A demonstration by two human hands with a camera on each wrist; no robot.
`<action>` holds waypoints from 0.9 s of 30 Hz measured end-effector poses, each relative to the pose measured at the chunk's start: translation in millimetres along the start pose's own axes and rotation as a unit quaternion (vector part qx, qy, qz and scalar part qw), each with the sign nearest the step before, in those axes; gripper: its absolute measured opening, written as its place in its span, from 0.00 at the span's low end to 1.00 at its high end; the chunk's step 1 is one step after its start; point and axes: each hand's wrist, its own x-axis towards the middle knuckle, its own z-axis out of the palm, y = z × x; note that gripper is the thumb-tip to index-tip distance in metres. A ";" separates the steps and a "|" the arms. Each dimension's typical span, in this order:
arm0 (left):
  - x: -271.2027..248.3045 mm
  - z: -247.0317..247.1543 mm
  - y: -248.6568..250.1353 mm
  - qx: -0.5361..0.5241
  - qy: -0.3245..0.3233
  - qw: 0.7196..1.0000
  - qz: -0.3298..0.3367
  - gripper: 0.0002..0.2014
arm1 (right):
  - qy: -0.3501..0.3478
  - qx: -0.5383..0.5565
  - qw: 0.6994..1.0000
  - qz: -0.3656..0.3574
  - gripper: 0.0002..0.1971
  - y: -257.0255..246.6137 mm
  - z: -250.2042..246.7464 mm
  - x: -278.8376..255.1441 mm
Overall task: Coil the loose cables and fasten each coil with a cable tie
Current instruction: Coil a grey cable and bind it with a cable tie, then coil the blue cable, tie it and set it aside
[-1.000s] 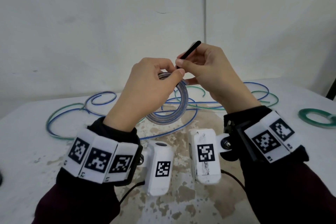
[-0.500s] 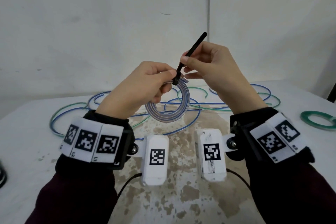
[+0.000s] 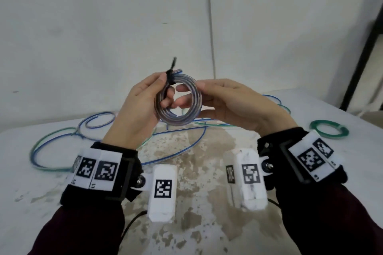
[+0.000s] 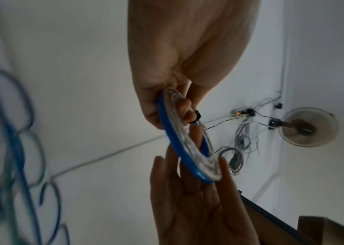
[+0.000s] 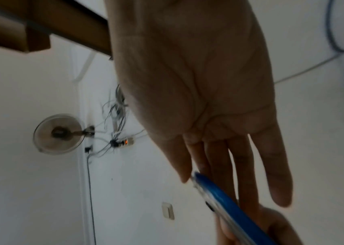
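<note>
White wall behind — blue-and-clear coil [image 3: 178,103], black tie [image 3: 170,75] cinched.

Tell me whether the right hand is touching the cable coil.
Touching. The head view shows the right hand with its thumb on the cable coil rim.

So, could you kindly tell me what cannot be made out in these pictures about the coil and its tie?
- Black cable tie: its tail is motion-blurred in the head view, so its length and whether it is pulled tight cannot be told.
- Coil: its left arc is hidden by the left hand fingers in the head view.
- Right hand: whether its straight fingers press the coil is unclear; the right wrist view is dim and blurred.
</note>
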 end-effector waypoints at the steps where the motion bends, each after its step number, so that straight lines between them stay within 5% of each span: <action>1: 3.0 9.4 -8.7 -0.021 -0.005 1.000 -0.017 0.13 | -0.011 0.013 1.000 -0.003 0.15 1.3 -7.1 -10.5; 6: 17.2 69.6 -61.3 0.019 0.017 0.997 -0.068 0.09 | 0.111 0.011 0.994 0.002 0.11 12.3 -49.9 -56.4; 9: 22.6 97.2 -92.6 0.020 0.028 0.988 -0.154 0.07 | 0.209 -0.095 0.972 0.040 0.08 22.8 -89.3 -78.6; 12: 23.3 107.8 -116.3 -0.058 0.019 0.965 -0.254 0.07 | 0.295 -0.256 0.915 0.104 0.09 34.9 -140.9 -92.6; 15: 24.5 107.5 -134.3 -0.089 0.039 0.949 -0.300 0.07 | 0.336 -0.423 0.818 0.199 0.14 45.3 -190.1 -97.4; 19: 25.1 103.8 -151.8 -0.099 0.052 0.934 -0.339 0.09 | 0.349 -0.507 0.725 0.308 0.19 60.3 -232.2 -98.0; 23: 22.7 94.6 -163.9 -0.118 0.048 0.924 -0.360 0.08 | 0.341 -0.547 0.679 0.351 0.21 71.6 -249.8 -100.4; 27: 21.3 84.7 -172.4 -0.164 0.076 0.916 -0.357 0.08 | 0.336 -0.538 0.674 0.380 0.21 73.5 -256.8 -99.0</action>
